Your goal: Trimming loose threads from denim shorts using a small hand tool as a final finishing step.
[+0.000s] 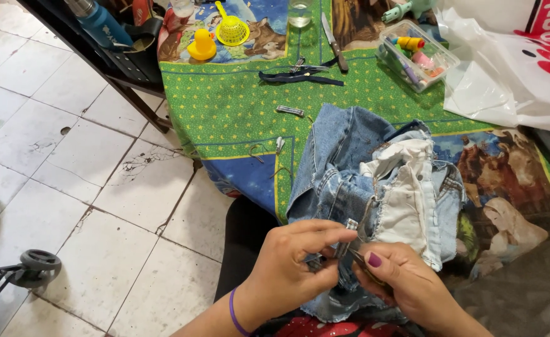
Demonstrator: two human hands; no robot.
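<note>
The denim garment [375,181] lay bunched at the near table edge, spilling onto the lap, where the left hand [297,262] pinched its small metal zipper slider [351,224] and the right hand [403,281] gripped the fabric alongside.

Home room, used for mending: cracked white floor tiles [69,156], printed tablecloth [237,100] on table, yellow toy duck [202,45], stroller wheels [38,260].
</note>
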